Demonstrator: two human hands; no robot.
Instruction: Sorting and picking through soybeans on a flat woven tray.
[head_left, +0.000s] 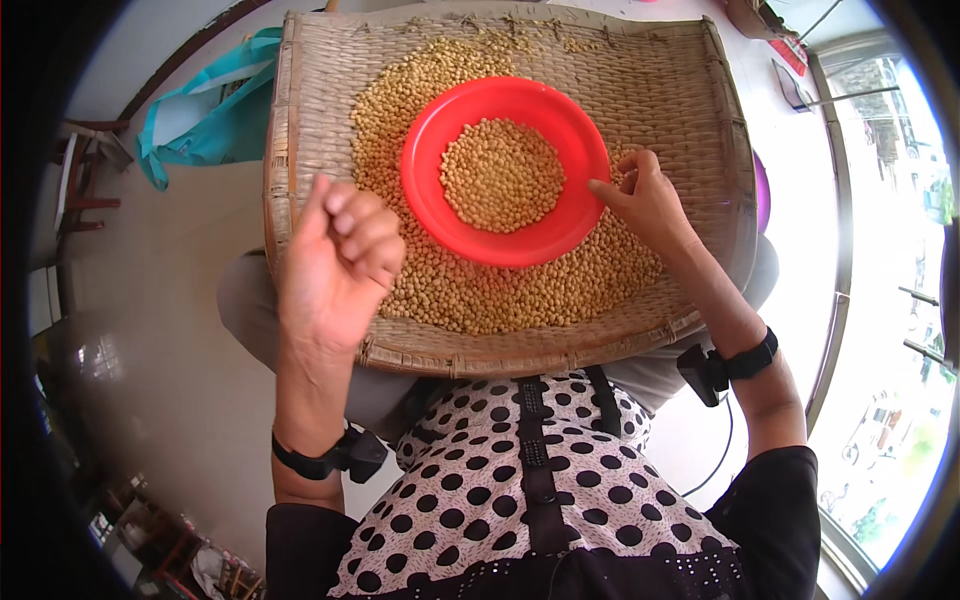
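A red plastic basin (581, 142) sits on a woven bamboo winnowing tray (645, 82), which rests across my lap. Pale yellow dried beans, apparently soybeans (502, 176), cover the basin's bottom. More such beans (480, 300) lie spread around it on the tray. My right hand (645, 199) pinches the basin's right rim, thumb over the inner side and fingers outside. Above the tray's left side, my left hand (337, 259) is raised, palm side towards me, its fingers curled and slightly blurred. Whether anything small is inside that hand is hidden.
Bits of dry plant debris (517, 30) lie along the tray's far edge. A turquoise bag (217, 112) stands on the floor beyond the left side. Past the tray's right edge a purple object (762, 191) shows partly. Black devices are strapped to both wrists.
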